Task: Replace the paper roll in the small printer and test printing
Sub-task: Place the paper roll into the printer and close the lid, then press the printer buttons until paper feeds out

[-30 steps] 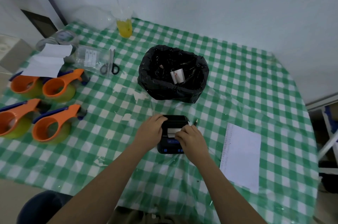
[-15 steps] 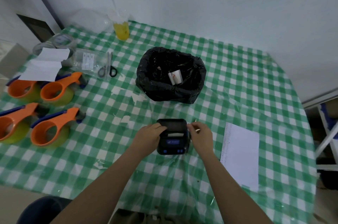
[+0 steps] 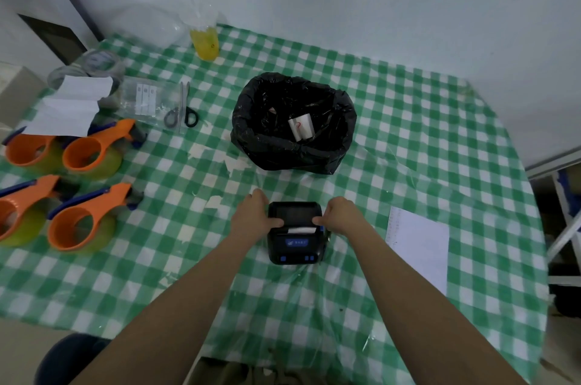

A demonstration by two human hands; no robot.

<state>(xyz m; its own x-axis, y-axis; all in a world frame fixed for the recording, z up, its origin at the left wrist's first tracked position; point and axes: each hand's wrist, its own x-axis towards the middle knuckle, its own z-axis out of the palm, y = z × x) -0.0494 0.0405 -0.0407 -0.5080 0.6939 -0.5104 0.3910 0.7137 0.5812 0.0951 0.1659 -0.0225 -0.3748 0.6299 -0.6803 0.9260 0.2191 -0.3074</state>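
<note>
Tape dispensers: four orange plastic tape dispensers with yellow-green rolls [image 3: 80, 218] sit in two pairs at the far left edge of the green-and-white checked tablecloth [image 3: 408, 139], well apart from the work, so they read as parked out of the way.
Loose sheet: a creased white paper sheet [image 3: 67, 108] lies partly over the rear pair of dispensers.
Scissors: black-handled scissors [image 3: 182, 111] lie beside a clear plastic packet [image 3: 146, 98], near the left rear, out of reach of the hands.
Drink: a clear cup of yellow liquid with a straw [image 3: 205, 42] stands at the back edge against the wall, away from the printer.
Left hand: the left hand [image 3: 254, 218] grips the printer's left flank, fingers curled round the side and the thumb laid on top at the cover seam; it seems placed to steady the body and press the cover shut.
Bin bag: a black plastic bag, open at the top [image 3: 294, 123], stands just beyond the printer and holds a small white paper roll with a red mark [image 3: 301, 127], probably the discarded one.
Printer: the small black portable printer with blue buttons [image 3: 295, 232] rests on the cloth between both hands; a white paper edge [image 3: 301, 230] shows at the slot, so a roll appears to be loaded.
Right hand: the right hand [image 3: 341, 215] mirrors the left, fingers wrapped on the right side, thumb on the cover.
Stage: cover closing looks nearly done; the print test remains.
Lined sheet: a white printed sheet [image 3: 419, 246] lies flat to the right.
</note>
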